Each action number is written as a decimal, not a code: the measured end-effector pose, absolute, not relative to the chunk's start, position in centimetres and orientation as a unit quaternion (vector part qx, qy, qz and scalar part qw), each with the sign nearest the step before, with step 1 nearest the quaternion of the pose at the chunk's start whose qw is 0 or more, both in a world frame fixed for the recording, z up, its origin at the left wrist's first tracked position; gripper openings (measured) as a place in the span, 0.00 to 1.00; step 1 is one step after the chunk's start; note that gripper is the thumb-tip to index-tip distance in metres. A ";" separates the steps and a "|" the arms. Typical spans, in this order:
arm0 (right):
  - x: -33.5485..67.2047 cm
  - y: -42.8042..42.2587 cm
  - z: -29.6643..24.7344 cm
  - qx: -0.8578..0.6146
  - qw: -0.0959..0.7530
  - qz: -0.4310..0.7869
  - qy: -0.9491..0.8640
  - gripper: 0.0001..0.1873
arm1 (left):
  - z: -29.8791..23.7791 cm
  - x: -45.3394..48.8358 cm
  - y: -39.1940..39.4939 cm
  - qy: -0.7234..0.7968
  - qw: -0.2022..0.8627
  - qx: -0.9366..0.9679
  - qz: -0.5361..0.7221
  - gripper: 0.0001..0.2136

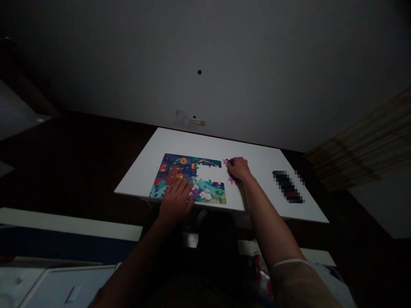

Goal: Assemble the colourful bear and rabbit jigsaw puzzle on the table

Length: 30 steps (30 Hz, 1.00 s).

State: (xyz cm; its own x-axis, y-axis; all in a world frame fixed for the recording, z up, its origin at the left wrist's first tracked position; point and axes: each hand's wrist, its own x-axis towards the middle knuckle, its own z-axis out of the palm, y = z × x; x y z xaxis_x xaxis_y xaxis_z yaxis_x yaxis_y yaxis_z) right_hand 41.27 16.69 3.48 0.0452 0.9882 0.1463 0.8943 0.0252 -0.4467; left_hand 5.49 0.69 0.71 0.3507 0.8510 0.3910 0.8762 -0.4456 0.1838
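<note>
A colourful jigsaw puzzle [173, 173] with a bear and a white rabbit lies on the white table, with a gap in its right part where the tabletop shows through. My left hand [176, 199] rests flat on the puzzle's lower edge, fingers spread. To the right of the gap, my right hand [239, 168] pinches a purple puzzle piece [227, 162] just above or on the table. Another pink and purple puzzle piece [231, 181] lies beneath that hand, partly hidden by it.
The white table [257, 158] stands near a grey wall with a socket [197, 122]. A dark blurred-out object [287, 187] lies at the table's right. A patterned curtain [359, 145] hangs on the right, and my legs [215, 244] are under the front edge.
</note>
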 end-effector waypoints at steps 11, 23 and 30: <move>40.4 14.4 5.0 -0.726 0.263 0.163 -0.614 0.06 | 0.4 5.5 0.8 -0.526 0.022 -0.819 -0.227 0.22; 32.0 13.6 4.7 -0.629 0.338 0.385 -0.585 0.22 | 0.8 5.6 0.6 -0.523 0.016 -0.820 -0.229 0.22; 30.9 14.2 4.1 -0.621 0.333 0.367 -0.607 0.20 | 1.0 5.6 0.5 -0.514 0.013 -0.823 -0.242 0.22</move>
State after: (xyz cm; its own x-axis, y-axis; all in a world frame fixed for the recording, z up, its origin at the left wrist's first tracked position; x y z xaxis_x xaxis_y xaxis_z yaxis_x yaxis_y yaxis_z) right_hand 30.95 14.23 4.09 -0.0063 0.9987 -0.0509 0.5094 -0.0405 -0.8596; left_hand 5.57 0.49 0.99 0.3554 0.8392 0.4116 0.8520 -0.4720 0.2267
